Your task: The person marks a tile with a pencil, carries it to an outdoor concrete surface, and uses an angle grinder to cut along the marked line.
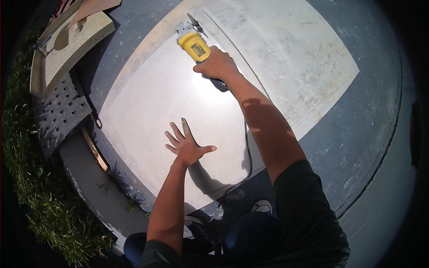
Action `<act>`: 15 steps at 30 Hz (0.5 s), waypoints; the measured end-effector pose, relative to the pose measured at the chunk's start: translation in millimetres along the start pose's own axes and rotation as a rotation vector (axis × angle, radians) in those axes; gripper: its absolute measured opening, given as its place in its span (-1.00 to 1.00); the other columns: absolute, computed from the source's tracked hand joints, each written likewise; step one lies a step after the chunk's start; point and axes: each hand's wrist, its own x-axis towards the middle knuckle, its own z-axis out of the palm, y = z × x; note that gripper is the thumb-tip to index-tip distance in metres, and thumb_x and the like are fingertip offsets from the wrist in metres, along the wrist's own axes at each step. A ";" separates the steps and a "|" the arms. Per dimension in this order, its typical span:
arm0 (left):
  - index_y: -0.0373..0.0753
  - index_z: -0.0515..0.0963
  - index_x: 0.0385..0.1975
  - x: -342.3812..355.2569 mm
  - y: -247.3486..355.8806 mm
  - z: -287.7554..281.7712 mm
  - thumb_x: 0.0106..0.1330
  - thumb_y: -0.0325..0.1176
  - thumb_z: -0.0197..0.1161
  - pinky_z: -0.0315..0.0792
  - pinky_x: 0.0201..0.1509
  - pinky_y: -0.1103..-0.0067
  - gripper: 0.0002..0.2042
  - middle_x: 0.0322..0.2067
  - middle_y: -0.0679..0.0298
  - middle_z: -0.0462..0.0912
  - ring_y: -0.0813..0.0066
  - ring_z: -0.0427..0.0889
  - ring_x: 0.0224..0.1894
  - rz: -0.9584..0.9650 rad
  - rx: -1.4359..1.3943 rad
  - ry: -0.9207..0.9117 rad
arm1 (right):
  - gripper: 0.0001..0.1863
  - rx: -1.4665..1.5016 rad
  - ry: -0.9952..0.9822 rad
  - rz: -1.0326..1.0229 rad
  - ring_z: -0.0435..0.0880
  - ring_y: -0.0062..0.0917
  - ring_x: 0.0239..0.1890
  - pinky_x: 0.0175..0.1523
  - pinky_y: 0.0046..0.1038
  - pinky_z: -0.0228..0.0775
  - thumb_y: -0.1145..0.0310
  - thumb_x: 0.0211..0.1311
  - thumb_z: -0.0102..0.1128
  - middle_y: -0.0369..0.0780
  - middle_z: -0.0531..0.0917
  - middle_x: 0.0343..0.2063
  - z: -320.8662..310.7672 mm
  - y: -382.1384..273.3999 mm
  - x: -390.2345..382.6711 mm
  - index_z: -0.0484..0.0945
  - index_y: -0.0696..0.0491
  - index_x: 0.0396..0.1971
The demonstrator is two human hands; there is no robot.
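Observation:
My right hand [217,64] is wrapped round the body of a yellow angle grinder [195,46] with a dark rear end. Its cutting disc [195,23] stands on edge at the far end, close to a long straight line in the pale surface. With fingers spread, my left hand [188,146] rests over the large off-white panel [147,120], nearer to me than the tool. The left hand holds nothing. From the grinder a dark power cord [248,152] runs back toward my feet.
Beyond the line lies a stained pale slab [308,58]. At left, a speckled curved piece [80,40] rests by a perforated metal plank [67,107]. A wooden strip [94,149] lies near the grass [49,201]. My shoe [262,206] is close to the panel's near edge.

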 end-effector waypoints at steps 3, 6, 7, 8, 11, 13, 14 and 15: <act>-0.15 -0.48 0.53 -0.9 1.3 0.2 -0.35 0.32 0.61 -0.43 0.39 -0.35 0.57 0.48 -0.25 -0.65 -0.51 -0.64 0.47 0.003 0.002 -0.008 | -0.24 -0.013 -0.035 0.033 0.71 -0.25 0.01 0.09 -0.22 0.55 0.03 -0.13 0.42 -0.10 0.69 -0.06 -2.0 0.8 -4.1 0.44 0.06 0.12; -0.14 -0.50 0.53 -1.1 1.3 0.9 -0.35 0.32 0.61 -0.43 0.39 -0.35 0.57 0.48 -0.24 -0.66 -0.51 -0.65 0.47 0.001 -0.003 -0.013 | -0.23 -0.006 -0.045 0.039 0.71 -0.25 0.00 0.09 -0.23 0.56 0.03 -0.13 0.42 -0.09 0.70 -0.06 -4.2 1.9 -8.7 0.43 0.06 0.13; -0.14 -0.50 0.53 -1.4 1.4 0.6 -0.34 0.33 0.61 -0.43 0.39 -0.35 0.58 0.48 -0.24 -0.67 -0.50 -0.66 0.47 0.001 -0.004 -0.008 | -0.23 -0.005 -0.044 0.038 0.71 -0.25 0.00 0.09 -0.23 0.56 0.03 -0.13 0.42 -0.09 0.70 -0.06 -4.8 1.9 -10.0 0.43 0.06 0.13; -0.14 -0.50 0.53 -2.3 1.8 -0.5 -0.34 0.33 0.61 -0.43 0.39 -0.35 0.58 0.48 -0.24 -0.67 -0.50 -0.66 0.47 0.000 -0.004 -0.007 | -0.23 -0.007 -0.045 0.038 0.71 -0.25 0.00 0.09 -0.23 0.56 0.03 -0.13 0.42 -0.09 0.69 -0.06 -5.2 1.9 -11.4 0.43 0.06 0.13; -0.14 -0.50 0.53 -5.0 5.0 -2.4 -0.34 0.34 0.60 -0.44 0.39 -0.35 0.57 0.48 -0.23 -0.67 -0.50 -0.66 0.47 0.001 -0.017 -0.026 | -0.23 -0.009 -0.018 0.028 0.73 -0.24 -0.05 0.04 -0.26 0.56 0.02 -0.18 0.41 -0.06 0.71 -0.10 -3.3 8.5 -13.1 0.45 0.09 0.10; -0.13 -0.50 0.53 -5.2 2.2 -1.0 -0.34 0.35 0.59 -0.45 0.39 -0.34 0.57 0.48 -0.23 -0.68 -0.49 -0.67 0.47 0.009 -0.015 -0.016 | -0.22 -0.004 0.007 0.013 0.74 -0.23 -0.10 0.00 -0.29 0.57 0.03 -0.22 0.40 -0.02 0.72 -0.14 -2.8 9.4 -16.0 0.48 0.13 0.07; -0.13 -0.50 0.53 -4.9 0.6 0.0 -0.34 0.35 0.59 -0.45 0.39 -0.34 0.57 0.48 -0.23 -0.68 -0.49 -0.67 0.47 0.008 -0.014 -0.015 | -0.22 0.011 0.004 0.012 0.74 -0.22 -0.10 0.00 -0.29 0.57 0.03 -0.22 0.40 -0.02 0.72 -0.15 -2.5 10.0 -17.6 0.48 0.13 0.06; -0.13 -0.50 0.53 -3.9 0.2 2.5 -0.34 0.35 0.59 -0.45 0.39 -0.34 0.57 0.48 -0.23 -0.68 -0.49 -0.67 0.47 0.012 -0.013 -0.012 | -0.23 0.023 0.003 0.013 0.74 -0.22 -0.10 0.00 -0.29 0.57 0.03 -0.22 0.40 -0.02 0.72 -0.15 -3.1 12.0 -18.6 0.48 0.13 0.06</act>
